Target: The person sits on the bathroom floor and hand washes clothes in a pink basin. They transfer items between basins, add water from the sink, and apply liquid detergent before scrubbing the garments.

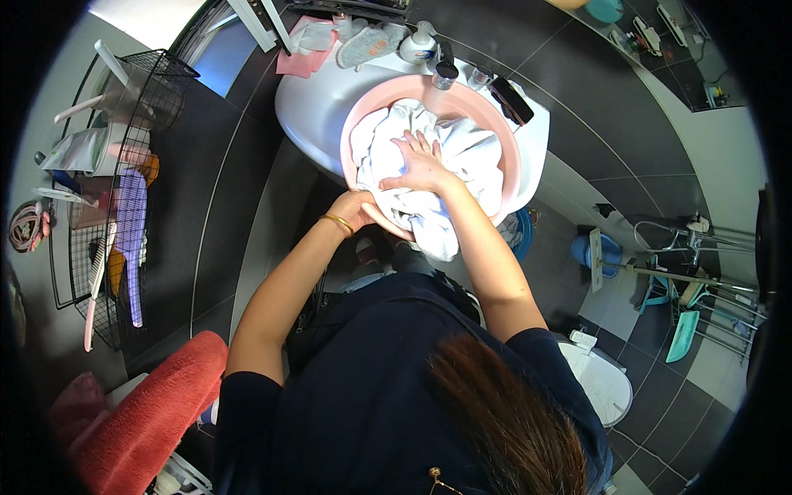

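Observation:
A pink plastic basin (pixel 510 154) stands on the white washbasin (pixel 303 114), under the faucet (pixel 445 75). White cloth (pixel 473 142) fills much of it, and one bunched end hangs over the near rim. My left hand (pixel 354 210), with a gold bangle at the wrist, grips the basin's near left rim; its fingertips are partly hidden. On top of the cloth lies my right hand (pixel 419 164), palm down with the fingers spread. Whether water runs from the faucet is hard to tell.
A pump bottle (pixel 419 44), a grey cloth item (pixel 373 45) and a phone (pixel 511 101) lie along the washbasin's back edge. Wire baskets with brushes and a purple comb (pixel 131 241) hang at left. A blue bucket (pixel 523 232) stands on the floor, a toilet (pixel 597 383) at right.

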Tool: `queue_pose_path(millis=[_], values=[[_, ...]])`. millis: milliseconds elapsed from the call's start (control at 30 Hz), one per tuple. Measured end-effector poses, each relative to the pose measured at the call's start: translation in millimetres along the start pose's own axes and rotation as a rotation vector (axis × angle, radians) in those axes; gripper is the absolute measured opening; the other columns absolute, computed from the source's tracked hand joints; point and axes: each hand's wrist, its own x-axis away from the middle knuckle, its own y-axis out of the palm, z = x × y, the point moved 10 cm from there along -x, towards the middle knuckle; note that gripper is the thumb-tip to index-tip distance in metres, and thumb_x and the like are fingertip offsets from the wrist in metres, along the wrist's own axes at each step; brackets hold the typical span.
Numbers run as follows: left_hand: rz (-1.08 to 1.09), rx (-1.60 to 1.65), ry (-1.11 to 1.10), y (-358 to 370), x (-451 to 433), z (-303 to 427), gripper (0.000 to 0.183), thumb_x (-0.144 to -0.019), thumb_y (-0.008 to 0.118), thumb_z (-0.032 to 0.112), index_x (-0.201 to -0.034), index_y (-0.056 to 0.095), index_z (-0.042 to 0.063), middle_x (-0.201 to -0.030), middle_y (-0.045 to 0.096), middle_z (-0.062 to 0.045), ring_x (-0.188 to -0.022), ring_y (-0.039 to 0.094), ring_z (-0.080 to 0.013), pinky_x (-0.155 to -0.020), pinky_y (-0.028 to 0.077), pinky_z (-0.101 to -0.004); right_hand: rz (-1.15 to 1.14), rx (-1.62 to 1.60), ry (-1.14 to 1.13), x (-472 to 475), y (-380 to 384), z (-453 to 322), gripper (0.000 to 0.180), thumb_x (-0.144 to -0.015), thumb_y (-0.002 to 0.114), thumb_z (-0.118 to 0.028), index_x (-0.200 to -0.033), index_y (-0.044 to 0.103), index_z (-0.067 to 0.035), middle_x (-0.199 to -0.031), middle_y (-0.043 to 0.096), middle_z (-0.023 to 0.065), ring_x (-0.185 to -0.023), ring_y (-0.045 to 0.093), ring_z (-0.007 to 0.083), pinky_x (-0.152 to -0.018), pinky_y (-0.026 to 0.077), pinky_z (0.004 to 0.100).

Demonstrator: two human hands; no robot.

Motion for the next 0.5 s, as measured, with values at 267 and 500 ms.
queue_pose_path(millis=[267, 500], values=[[-0.014, 0.005, 0.004, -1.7, -2.3, -1.3, 0.042, -0.078, 0.053, -0.001, -0.119, 0.048, -0.008, -0.108, 0.061, -0.019, -0.096, 0.064, -0.0306, -0.084, 0.054, -0.0439, 0.004, 0.008, -0.01, -1.6, 2.2, 1.4, 0.116, -0.053, 0.073, -0.068, -0.144, 0.031, -0.009, -0.152, 0.015, 0.0229, -0.142, 0.006, 0.04, -0.111, 0.003, 0.0571], [-0.009, -0.045, 0.009, 0.4, 2.2, 0.8, 0.043, -0.083, 0.052, 0.003, -0.122, 0.043, -0.013, -0.112, 0.059, -0.022, -0.099, 0.063, -0.0307, -0.085, 0.054, -0.0422, 0.0, -0.006, -0.015, -0.9, 3.3, 1.3, 0.115, -0.054, 0.073, -0.068, -0.144, 0.031, -0.01, -0.152, 0.015, 0.0233, -0.142, 0.006, 0.0401, -0.111, 0.002, 0.0577]])
